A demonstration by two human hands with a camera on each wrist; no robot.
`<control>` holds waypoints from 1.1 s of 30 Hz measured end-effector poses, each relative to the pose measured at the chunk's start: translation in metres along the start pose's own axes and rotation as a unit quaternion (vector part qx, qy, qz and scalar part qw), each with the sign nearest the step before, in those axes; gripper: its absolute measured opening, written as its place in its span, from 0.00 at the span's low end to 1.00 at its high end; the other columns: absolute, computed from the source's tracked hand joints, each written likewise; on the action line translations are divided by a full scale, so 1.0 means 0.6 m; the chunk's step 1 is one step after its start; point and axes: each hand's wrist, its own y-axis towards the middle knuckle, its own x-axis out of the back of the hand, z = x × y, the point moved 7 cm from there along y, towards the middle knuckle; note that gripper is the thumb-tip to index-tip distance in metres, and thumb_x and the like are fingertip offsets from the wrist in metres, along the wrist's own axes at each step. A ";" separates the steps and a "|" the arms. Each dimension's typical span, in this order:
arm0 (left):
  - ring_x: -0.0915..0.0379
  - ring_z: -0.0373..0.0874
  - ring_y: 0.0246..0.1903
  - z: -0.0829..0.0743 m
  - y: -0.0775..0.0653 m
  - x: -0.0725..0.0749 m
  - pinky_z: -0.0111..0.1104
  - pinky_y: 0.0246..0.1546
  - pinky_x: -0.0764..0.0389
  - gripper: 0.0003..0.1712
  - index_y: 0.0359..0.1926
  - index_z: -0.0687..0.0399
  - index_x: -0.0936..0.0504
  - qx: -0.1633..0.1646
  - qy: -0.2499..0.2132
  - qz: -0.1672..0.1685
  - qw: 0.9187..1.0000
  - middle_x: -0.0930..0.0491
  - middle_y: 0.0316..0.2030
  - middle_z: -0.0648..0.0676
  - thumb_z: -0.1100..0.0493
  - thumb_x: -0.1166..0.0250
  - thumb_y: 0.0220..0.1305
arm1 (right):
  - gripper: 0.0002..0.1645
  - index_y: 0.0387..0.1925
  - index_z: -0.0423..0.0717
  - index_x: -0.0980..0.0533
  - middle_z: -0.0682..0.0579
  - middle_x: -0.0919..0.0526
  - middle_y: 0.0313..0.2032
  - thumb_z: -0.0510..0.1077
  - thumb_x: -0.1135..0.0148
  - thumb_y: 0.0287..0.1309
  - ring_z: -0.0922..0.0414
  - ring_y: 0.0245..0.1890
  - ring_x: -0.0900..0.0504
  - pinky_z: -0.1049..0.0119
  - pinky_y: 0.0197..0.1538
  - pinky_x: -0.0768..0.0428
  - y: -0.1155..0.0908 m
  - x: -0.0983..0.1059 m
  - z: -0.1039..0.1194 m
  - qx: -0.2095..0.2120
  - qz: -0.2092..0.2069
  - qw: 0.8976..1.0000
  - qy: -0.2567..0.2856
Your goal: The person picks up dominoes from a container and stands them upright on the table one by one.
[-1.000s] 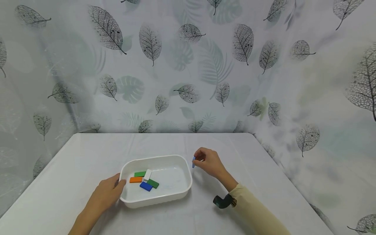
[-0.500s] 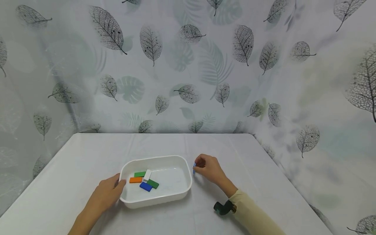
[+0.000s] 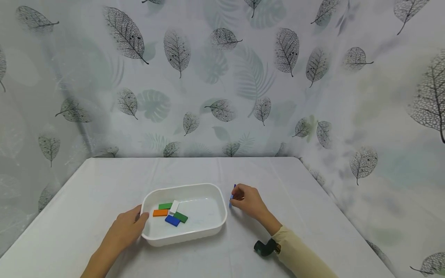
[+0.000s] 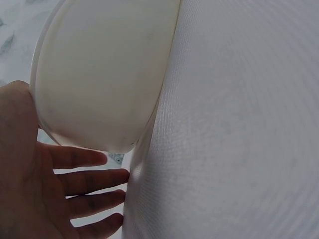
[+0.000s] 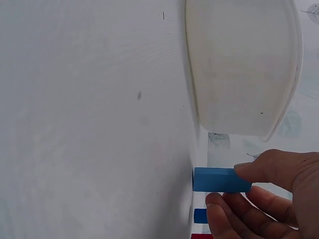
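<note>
A white plastic tray (image 3: 206,231) stands on the table, with loose coloured blocks in its left half. My left hand (image 3: 126,227) holds its left end, thumb over the rim; in the left wrist view the other fingers spread straight beside the outer wall. Just right of the tray, my right hand (image 3: 248,200) pinches a light blue block (image 5: 222,179) between thumb and fingers. The block stands on end, its lower end right at the tabletop. Beyond it in the right wrist view are a darker blue block (image 5: 200,216) and a red piece (image 5: 202,236), partly hidden by the fingers.
Inside the tray lie an orange block (image 3: 160,212), a white block (image 3: 174,207), a blue block (image 3: 172,220) and two green ones. A dark strap with a camera (image 3: 265,248) hangs at the right wrist. Leaf-patterned curtain (image 3: 222,88) surrounds the white-covered table (image 3: 114,177).
My right hand has come down and nearer with the light blue block, then shifted slightly right. A darker blue piece now shows beyond its fingers. The left hand and tray stay put.
</note>
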 end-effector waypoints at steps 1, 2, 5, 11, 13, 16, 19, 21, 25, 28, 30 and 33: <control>0.33 0.75 0.64 0.001 0.000 0.000 0.67 0.55 0.26 0.33 0.71 0.71 0.32 0.000 -0.001 0.001 1.000 0.28 0.65 0.74 0.49 0.50 0.80 | 0.11 0.37 0.42 0.19 0.55 0.15 0.33 0.33 0.24 0.54 0.59 0.36 0.14 0.62 0.43 0.14 0.000 0.000 -0.001 -0.001 0.000 1.000 0.001; 0.33 0.75 0.64 0.002 0.000 0.000 0.67 0.55 0.26 0.33 0.72 0.71 0.32 0.000 -0.001 0.001 1.000 0.29 0.66 0.74 0.49 0.50 0.80 | 0.12 0.37 0.42 0.20 0.55 0.15 0.33 0.33 0.23 0.54 0.59 0.36 0.14 0.63 0.43 0.14 0.000 0.000 -0.001 -0.002 -0.001 1.000 0.003; 0.33 0.74 0.64 0.003 0.001 -0.001 0.67 0.56 0.26 0.34 0.72 0.72 0.33 -0.001 -0.004 0.002 1.000 0.29 0.66 0.74 0.49 0.50 0.80 | 0.13 0.38 0.43 0.20 0.56 0.15 0.34 0.33 0.23 0.53 0.59 0.36 0.14 0.64 0.44 0.14 -0.001 0.001 -0.003 -0.006 -0.001 1.000 0.007; 0.33 0.75 0.65 0.004 0.002 -0.001 0.67 0.57 0.27 0.34 0.73 0.71 0.34 -0.004 -0.002 0.001 1.000 0.29 0.66 0.75 0.48 0.50 0.80 | 0.14 0.39 0.41 0.20 0.53 0.14 0.35 0.33 0.23 0.53 0.57 0.37 0.13 0.63 0.43 0.14 -0.002 0.009 0.006 0.008 -0.003 1.000 0.013; 0.34 0.75 0.65 0.004 0.002 -0.001 0.67 0.56 0.27 0.34 0.73 0.72 0.34 -0.004 0.000 0.002 1.000 0.29 0.66 0.75 0.48 0.51 0.80 | 0.13 0.38 0.41 0.20 0.52 0.14 0.35 0.32 0.23 0.53 0.56 0.37 0.13 0.61 0.43 0.14 -0.001 0.012 0.011 0.012 -0.005 1.000 0.012; 0.34 0.75 0.65 0.004 0.002 -0.001 0.67 0.56 0.26 0.34 0.72 0.72 0.34 -0.004 0.001 0.002 1.000 0.29 0.66 0.75 0.48 0.50 0.80 | 0.13 0.38 0.43 0.20 0.52 0.15 0.34 0.33 0.23 0.53 0.55 0.38 0.13 0.58 0.43 0.14 0.003 0.016 0.017 0.013 -0.012 1.000 0.002; 0.33 0.75 0.64 0.004 0.001 -0.001 0.67 0.55 0.26 0.34 0.72 0.71 0.33 -0.005 0.001 0.001 1.000 0.29 0.66 0.75 0.48 0.50 0.81 | 0.14 0.38 0.45 0.20 0.53 0.15 0.34 0.35 0.22 0.54 0.56 0.38 0.14 0.57 0.43 0.14 0.007 0.019 0.031 0.014 -0.021 1.000 -0.014; 0.33 0.75 0.64 0.005 0.001 -0.001 0.67 0.55 0.26 0.34 0.73 0.71 0.34 -0.004 0.000 0.000 1.000 0.29 0.66 0.75 0.48 0.50 0.81 | 0.13 0.38 0.45 0.20 0.54 0.15 0.35 0.35 0.22 0.55 0.56 0.39 0.14 0.58 0.43 0.14 0.011 0.021 0.042 0.021 -0.024 0.999 -0.016; 0.33 0.75 0.65 0.004 0.001 -0.002 0.67 0.56 0.26 0.34 0.73 0.72 0.34 -0.004 -0.003 0.001 1.000 0.29 0.66 0.75 0.48 0.51 0.81 | 0.12 0.39 0.44 0.19 0.53 0.14 0.36 0.35 0.23 0.55 0.55 0.40 0.13 0.59 0.43 0.14 0.018 0.024 0.064 0.029 -0.028 0.999 -0.008; 0.33 0.75 0.64 0.004 0.001 -0.002 0.67 0.56 0.27 0.35 0.73 0.72 0.34 -0.002 -0.004 0.002 1.000 0.29 0.66 0.75 0.48 0.50 0.80 | 0.12 0.40 0.45 0.20 0.53 0.14 0.37 0.36 0.24 0.56 0.56 0.40 0.14 0.58 0.44 0.13 0.023 0.025 0.076 0.032 -0.027 0.999 -0.003; 0.33 0.75 0.64 0.004 0.002 -0.002 0.67 0.56 0.26 0.34 0.72 0.72 0.34 -0.001 -0.003 0.003 1.000 0.29 0.66 0.75 0.48 0.50 0.80 | 0.12 0.40 0.44 0.20 0.53 0.14 0.37 0.36 0.24 0.56 0.56 0.40 0.14 0.56 0.44 0.13 0.027 0.023 0.085 0.038 -0.025 0.999 0.001; 0.32 0.75 0.64 0.005 0.002 -0.002 0.67 0.56 0.26 0.34 0.72 0.72 0.34 0.000 0.000 0.002 1.000 0.29 0.66 0.75 0.48 0.50 0.80 | 0.13 0.41 0.44 0.19 0.52 0.14 0.38 0.36 0.24 0.57 0.56 0.41 0.14 0.58 0.44 0.13 0.032 0.016 0.102 0.053 -0.020 0.998 0.006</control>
